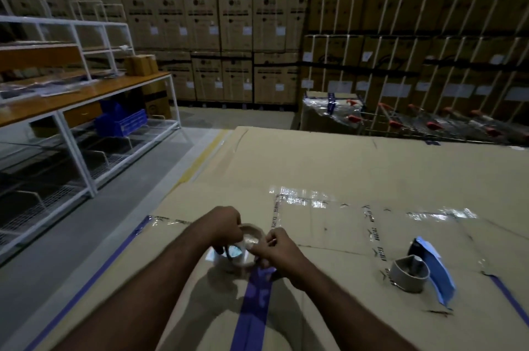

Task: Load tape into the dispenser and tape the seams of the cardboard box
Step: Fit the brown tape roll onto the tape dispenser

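Observation:
A large flat cardboard box [329,173] fills the foreground, with clear printed tape and blue tape [254,302] over its seams. Above the blue strip, my left hand [224,224] and my right hand [276,249] are closed together around a clear tape roll [246,244]. The left grips its far side, while the right pinches at its near edge. A dark part shows under the roll, too hidden to identify. To the right, apart from both hands, a blue tape dispenser [432,270] lies on the box with a grey empty core [408,274] beside it.
White metal shelving with wooden tops [86,92] and a blue bin [121,121] stands at the left across a grey floor aisle. Stacked cartons [229,44] wall the back and right. Shopping trolleys [429,121] sit beyond the box's far edge.

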The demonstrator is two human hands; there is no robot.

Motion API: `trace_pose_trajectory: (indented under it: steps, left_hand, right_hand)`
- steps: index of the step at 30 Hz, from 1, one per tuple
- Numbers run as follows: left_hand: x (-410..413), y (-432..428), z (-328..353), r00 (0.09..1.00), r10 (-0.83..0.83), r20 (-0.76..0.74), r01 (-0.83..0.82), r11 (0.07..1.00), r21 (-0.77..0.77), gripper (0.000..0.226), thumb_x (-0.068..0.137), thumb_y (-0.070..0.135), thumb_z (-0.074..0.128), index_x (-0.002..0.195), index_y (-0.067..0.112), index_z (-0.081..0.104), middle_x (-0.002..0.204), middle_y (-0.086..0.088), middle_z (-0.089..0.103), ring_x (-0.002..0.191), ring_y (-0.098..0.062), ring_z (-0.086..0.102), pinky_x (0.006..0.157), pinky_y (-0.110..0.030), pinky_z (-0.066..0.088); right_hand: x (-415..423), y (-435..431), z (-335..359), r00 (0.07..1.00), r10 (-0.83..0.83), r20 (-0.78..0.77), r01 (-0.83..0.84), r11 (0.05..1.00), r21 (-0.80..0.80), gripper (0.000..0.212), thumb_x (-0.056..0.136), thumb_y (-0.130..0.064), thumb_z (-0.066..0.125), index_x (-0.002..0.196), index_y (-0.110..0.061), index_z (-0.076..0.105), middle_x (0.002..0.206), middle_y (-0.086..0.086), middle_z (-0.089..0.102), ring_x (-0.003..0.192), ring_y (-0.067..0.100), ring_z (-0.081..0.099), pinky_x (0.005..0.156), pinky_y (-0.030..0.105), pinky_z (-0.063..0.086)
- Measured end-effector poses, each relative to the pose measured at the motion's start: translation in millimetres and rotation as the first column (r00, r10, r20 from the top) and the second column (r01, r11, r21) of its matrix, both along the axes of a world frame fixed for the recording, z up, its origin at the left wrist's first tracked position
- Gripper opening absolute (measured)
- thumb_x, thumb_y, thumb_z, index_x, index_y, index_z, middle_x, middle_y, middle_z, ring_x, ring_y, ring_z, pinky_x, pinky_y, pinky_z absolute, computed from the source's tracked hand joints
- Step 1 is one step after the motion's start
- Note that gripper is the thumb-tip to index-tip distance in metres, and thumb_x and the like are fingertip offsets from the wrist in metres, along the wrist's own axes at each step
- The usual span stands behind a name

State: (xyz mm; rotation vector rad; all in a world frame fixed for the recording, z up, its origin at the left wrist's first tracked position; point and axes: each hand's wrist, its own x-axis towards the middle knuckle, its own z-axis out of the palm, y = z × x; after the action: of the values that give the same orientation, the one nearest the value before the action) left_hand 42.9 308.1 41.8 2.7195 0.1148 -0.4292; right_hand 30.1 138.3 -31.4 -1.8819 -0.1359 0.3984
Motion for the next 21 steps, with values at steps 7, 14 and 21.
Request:
trace_pose_trajectory:
  steps: [7, 14, 21]
  left_hand:
    - [12, -61, 2, 0.982, -0.11, -0.156, 0.032, 0.901, -0.432, 0.021, 0.088, 0.019, 0.061, 0.093, 0.001, 0.069, 0.086, -0.013, 0.067, 0.074, -0.025, 0.068, 0.06, -0.033, 0.06]
    - [17, -121, -24, 0.943, -0.248, -0.221, 0.029, 0.725, -0.688, 0.028, 0.095, 0.024, 0.052, 0.109, 0.006, 0.069, 0.109, -0.014, 0.073, 0.094, -0.028, 0.072, 0.074, -0.04, 0.061]
    - [31, -175, -21, 0.921, -0.322, -0.22, 0.033, 0.627, -0.778, 0.028, 0.094, 0.011, 0.053, 0.118, 0.016, 0.065, 0.114, -0.013, 0.072, 0.09, -0.027, 0.072, 0.077, -0.043, 0.06]
  right_hand:
    - [-9, -66, 17, 0.937, -0.347, -0.036, 0.347, 0.918, 0.192, 0.05, 0.083, 0.004, 0.061, 0.122, -0.014, 0.035, 0.094, 0.018, 0.058, 0.07, 0.027, 0.064, 0.06, 0.04, 0.054]
    - [-18, -146, 27, 0.94, -0.337, 0.054, 0.338, 0.941, -0.015, 0.059, 0.081, 0.01, 0.061, 0.124, -0.02, 0.035, 0.097, 0.02, 0.071, 0.081, 0.028, 0.071, 0.059, 0.034, 0.051]
    - [-19, -203, 37, 0.93, -0.355, 0.091, 0.363, 0.927, -0.095, 0.046, 0.084, 0.001, 0.067, 0.119, -0.015, 0.043, 0.097, 0.017, 0.074, 0.082, 0.027, 0.071, 0.06, 0.031, 0.055]
